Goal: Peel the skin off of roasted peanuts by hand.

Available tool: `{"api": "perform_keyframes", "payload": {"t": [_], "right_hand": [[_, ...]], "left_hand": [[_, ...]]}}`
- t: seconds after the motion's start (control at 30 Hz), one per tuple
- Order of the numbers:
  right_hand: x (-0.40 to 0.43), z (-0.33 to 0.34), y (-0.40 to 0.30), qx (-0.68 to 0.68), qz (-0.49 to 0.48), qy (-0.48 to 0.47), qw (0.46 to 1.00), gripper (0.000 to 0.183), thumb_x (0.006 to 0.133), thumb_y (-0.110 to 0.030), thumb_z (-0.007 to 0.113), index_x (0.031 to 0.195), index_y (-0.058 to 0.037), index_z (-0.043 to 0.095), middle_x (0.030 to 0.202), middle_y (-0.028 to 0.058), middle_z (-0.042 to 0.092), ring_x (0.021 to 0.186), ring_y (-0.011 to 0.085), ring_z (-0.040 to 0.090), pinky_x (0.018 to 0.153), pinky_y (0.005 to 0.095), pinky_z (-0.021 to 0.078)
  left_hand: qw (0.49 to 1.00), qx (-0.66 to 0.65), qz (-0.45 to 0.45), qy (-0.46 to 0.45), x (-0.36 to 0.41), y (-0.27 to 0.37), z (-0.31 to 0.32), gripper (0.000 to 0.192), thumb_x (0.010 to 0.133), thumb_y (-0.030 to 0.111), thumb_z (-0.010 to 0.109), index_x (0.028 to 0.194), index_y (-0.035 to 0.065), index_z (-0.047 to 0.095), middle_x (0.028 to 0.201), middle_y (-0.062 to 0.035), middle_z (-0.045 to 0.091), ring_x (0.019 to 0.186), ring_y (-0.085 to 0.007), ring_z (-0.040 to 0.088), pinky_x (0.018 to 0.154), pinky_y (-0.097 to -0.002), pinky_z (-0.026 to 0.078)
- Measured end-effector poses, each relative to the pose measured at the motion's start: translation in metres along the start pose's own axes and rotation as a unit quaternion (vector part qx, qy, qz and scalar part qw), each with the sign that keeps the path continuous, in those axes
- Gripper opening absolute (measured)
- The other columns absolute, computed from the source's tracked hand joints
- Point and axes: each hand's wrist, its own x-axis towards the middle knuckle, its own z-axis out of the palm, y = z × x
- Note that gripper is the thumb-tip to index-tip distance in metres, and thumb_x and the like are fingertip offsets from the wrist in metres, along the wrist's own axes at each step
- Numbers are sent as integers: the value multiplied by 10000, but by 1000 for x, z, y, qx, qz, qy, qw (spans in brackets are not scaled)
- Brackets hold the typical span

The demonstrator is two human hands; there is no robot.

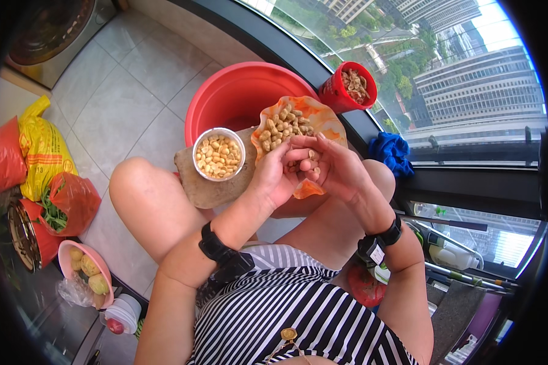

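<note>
My left hand (281, 175) and my right hand (335, 169) are cupped together above the near edge of an orange-and-white wavy-rimmed plate (326, 119). Shelled peanuts and bits of shell (314, 157) lie between the palms and fingers; how each hand shares them is partly hidden. Unshelled peanuts (281, 127) are heaped on the plate just beyond the fingers. Left of my hands, a clear round tub (196, 155) of peeled peanut kernels (218, 157) stands on a worn board (219, 194). A red cup (335, 93) filled with peanut shells (355, 86) is at the upper right.
A large red plastic basin (210, 98) is under the board and plate. A blue cloth (390, 153) lies by the window at right. On the left are a yellow plastic bag (45, 150), red bags (75, 200) and a pink bowl (64, 255) of potatoes.
</note>
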Motion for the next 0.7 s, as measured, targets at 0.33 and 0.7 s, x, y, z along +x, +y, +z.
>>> {"api": "perform_keyframes", "payload": {"t": [0.33, 0.7], "right_hand": [[1, 2, 5, -69, -17, 14, 997, 294, 972, -93, 394, 1200, 43, 521, 1050, 168, 667, 868, 171, 659, 688, 251, 513], [1, 6, 5, 28, -31, 4, 999, 307, 958, -64, 374, 1213, 62, 488, 1073, 182, 647, 928, 206, 663, 721, 276, 531]], "left_hand": [[1000, -11, 9, -10, 3, -2, -5, 328, 1014, 237, 363, 1042, 1, 588, 721, -18, 580, 663, -130, 567, 608, -306, 533], [998, -55, 4, 31, 3, -2, -4, 239, 991, 178, 408, 1009, 33, 598, 732, -2, 600, 643, -109, 568, 603, -280, 530]]}}
